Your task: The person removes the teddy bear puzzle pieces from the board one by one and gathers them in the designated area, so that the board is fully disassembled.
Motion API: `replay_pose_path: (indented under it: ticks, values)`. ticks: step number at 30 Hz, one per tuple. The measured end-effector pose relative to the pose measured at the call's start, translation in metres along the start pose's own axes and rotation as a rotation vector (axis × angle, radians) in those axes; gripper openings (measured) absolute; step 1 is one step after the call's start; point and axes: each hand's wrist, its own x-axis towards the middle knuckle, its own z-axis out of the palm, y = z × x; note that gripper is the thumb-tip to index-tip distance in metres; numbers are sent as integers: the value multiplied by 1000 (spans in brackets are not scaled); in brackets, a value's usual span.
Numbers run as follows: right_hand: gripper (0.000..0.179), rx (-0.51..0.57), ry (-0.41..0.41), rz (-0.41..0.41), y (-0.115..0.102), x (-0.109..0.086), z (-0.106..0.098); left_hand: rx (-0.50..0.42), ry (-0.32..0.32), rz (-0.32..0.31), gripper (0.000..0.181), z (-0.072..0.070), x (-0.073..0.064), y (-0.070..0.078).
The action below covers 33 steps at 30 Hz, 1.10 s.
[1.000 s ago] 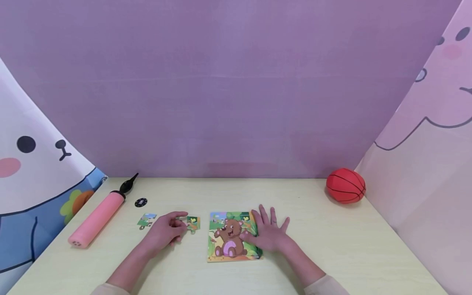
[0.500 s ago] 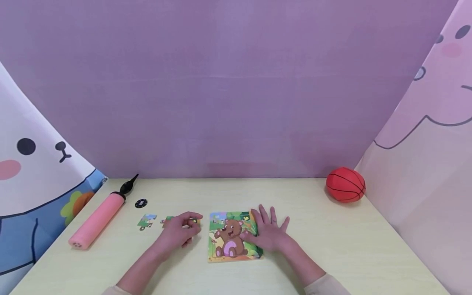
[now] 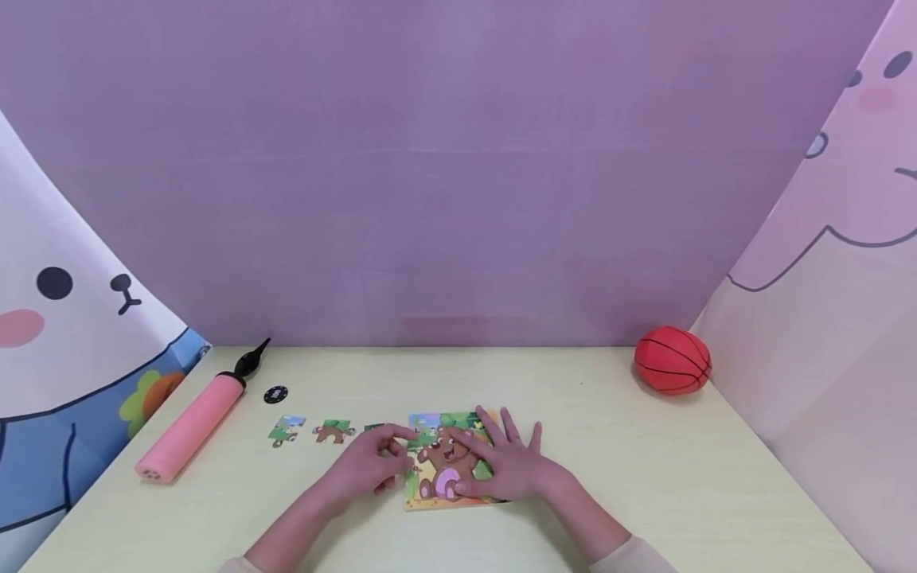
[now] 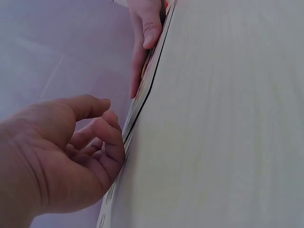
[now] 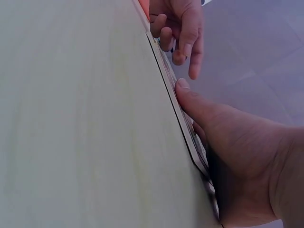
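A square bear jigsaw puzzle (image 3: pixel 447 483) lies flat on the table between both hands. At its left edge is my left hand (image 3: pixel 367 469), index finger and thumb reaching to the border, other fingers loosely bent; nothing shows between them. Across the right part of the picture my right hand (image 3: pixel 519 465) rests with spread fingers, covering part of the bear. Left of the puzzle lie loose jigsaw pieces: a sky-and-green piece (image 3: pixel 287 430), a brown-and-green piece (image 3: pixel 333 431), and a green piece (image 3: pixel 373 427) mostly hidden behind my left hand.
A pink hand pump (image 3: pixel 192 430) with a black nozzle lies along the left side. Beside it is a black round chip (image 3: pixel 275 395). A red toy basketball (image 3: pixel 673 360) sits at the back right, and a purple cloth backdrop (image 3: pixel 458 199) rises behind the table (image 3: pixel 680 477).
My left hand has moved right, past the loose pieces, to the puzzle's left edge, uncovering the brown-and-green piece. My right hand has slid left, further over the puzzle.
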Motion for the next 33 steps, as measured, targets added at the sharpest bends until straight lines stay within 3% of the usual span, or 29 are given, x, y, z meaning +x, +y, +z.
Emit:
replay_pose_path:
  ticks: [5, 16, 33]
  values:
    - [85, -5, 4, 5, 1, 1, 2, 19, -48, 7, 41, 3, 1, 0]
    - [86, -25, -3, 16, -1, 1, 3, 18, -89, 10, 57, 3, 6, -4]
    - [87, -15, -1, 23, -1, 1, 1, 63, -80, -1, 53, 5, 7, 0]
